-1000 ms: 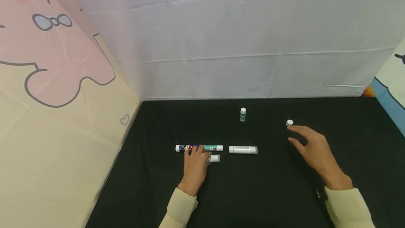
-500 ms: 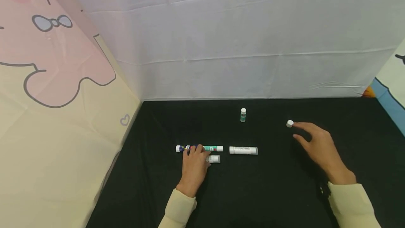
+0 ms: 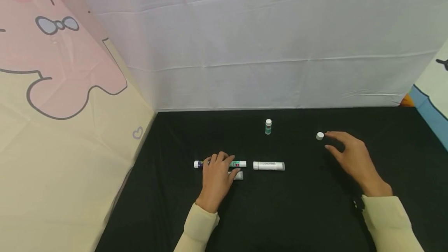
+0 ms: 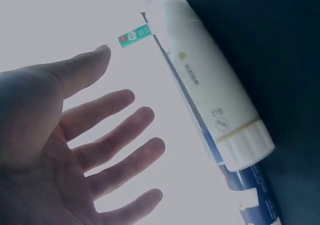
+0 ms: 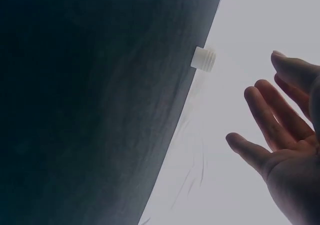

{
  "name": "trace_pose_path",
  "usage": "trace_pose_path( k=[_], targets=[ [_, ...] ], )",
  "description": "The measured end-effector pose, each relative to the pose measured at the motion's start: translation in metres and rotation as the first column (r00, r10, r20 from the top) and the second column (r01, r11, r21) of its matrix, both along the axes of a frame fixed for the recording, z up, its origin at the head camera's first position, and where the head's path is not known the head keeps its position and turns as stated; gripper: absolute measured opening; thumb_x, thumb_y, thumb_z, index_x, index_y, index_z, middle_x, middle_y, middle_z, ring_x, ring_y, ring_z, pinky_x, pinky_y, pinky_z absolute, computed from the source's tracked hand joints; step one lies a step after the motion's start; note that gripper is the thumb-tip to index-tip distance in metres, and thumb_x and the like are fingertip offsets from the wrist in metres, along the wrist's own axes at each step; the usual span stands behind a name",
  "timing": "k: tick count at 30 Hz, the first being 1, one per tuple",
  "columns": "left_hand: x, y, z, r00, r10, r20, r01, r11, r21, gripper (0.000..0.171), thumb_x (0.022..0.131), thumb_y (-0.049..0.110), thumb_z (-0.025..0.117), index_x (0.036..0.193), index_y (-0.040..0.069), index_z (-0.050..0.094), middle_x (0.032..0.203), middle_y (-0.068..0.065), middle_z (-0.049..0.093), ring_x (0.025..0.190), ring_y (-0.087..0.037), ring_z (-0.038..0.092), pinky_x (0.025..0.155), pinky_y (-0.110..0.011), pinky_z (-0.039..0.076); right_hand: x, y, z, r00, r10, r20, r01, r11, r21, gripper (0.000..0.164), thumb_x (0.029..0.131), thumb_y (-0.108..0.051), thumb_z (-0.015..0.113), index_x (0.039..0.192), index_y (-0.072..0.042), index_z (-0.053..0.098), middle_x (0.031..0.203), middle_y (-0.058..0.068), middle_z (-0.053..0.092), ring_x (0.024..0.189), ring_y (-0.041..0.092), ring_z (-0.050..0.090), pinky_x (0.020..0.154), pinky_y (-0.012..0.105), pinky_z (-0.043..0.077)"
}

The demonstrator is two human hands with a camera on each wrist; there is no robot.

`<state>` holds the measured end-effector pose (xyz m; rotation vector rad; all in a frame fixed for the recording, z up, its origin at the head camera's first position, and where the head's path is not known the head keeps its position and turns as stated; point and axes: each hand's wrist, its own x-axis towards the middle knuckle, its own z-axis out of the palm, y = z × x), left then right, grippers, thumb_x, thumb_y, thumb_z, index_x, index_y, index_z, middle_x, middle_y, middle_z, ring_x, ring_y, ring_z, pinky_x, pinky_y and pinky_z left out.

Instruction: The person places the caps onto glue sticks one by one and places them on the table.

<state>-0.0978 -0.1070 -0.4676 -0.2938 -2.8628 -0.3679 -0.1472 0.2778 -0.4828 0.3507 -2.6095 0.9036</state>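
Note:
My left hand hovers over a short white tube and a slim blue-and-green stick with white ends, partly hiding both. In the left wrist view, its fingers spread loosely, apart from the white tube with its ridged end. Beside a small white cap is my right hand, thumb and index finger parted with nothing between them. The right wrist view has the ribbed cap standing apart from the fingers.
Another white tube lies right of the blue-and-green stick. Farther back stands a small green bottle with a white lid. Black cloth covers the table; a white sheet hangs behind, printed fabric at left.
My left hand has come off the short white tube, rising a little forward. My right hand has drawn slightly right from the cap, which stays where it was.

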Motion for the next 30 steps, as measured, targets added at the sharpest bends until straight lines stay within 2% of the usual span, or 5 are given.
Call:
trace_pose_path(
  k=[6,11,24,30],
  targets=[
    [-0.012,0.010,0.005,1.000,0.029,-0.004,-0.029,0.998,0.051,0.045,0.092,0.034,0.084,0.130,0.012,0.076,0.121,-0.007,0.072,0.112,-0.028,0.066,0.105,-0.054,0.049,-0.005,0.002,-0.004,1.000,-0.005,0.013,0.005,1.000,-0.003,0.044,0.084,0.010,0.082,0.126,0.008,0.068,0.126,0.033,0.066,0.116,0.055,0.061,0.093,0.071,0.047],
    [-0.022,0.019,0.009,1.000,0.028,-0.010,-0.027,0.996,0.080,0.048,0.094,0.034,0.082,0.135,0.011,0.073,0.126,-0.008,0.072,0.115,-0.029,0.066,0.106,-0.053,0.049,-0.008,0.002,-0.005,0.999,-0.011,0.045,0.011,1.000,-0.010,0.045,0.084,0.010,0.081,0.127,0.009,0.067,0.127,0.035,0.065,0.118,0.056,0.060,0.095,0.072,0.046],
    [-0.047,0.049,0.017,0.997,0.044,0.070,-0.055,0.985,0.163,0.054,0.098,0.033,0.078,0.144,0.009,0.065,0.134,-0.011,0.070,0.122,-0.030,0.066,0.110,-0.053,0.047,-0.020,-0.001,0.001,0.991,0.004,0.136,-0.009,0.999,0.034,0.044,0.088,0.006,0.079,0.129,0.013,0.064,0.128,0.039,0.062,0.118,0.060,0.058,0.097,0.073,0.045],
    [-0.059,0.064,0.017,0.992,0.041,0.119,-0.070,0.968,0.243,0.056,0.098,0.031,0.077,0.146,0.007,0.063,0.138,-0.013,0.069,0.124,-0.031,0.067,0.111,-0.053,0.047,-0.027,-0.002,0.000,0.981,0.007,0.195,-0.018,0.998,0.057,0.046,0.089,0.005,0.078,0.131,0.015,0.061,0.130,0.041,0.060,0.119,0.060,0.057,0.097,0.073,0.045]
  ],
)
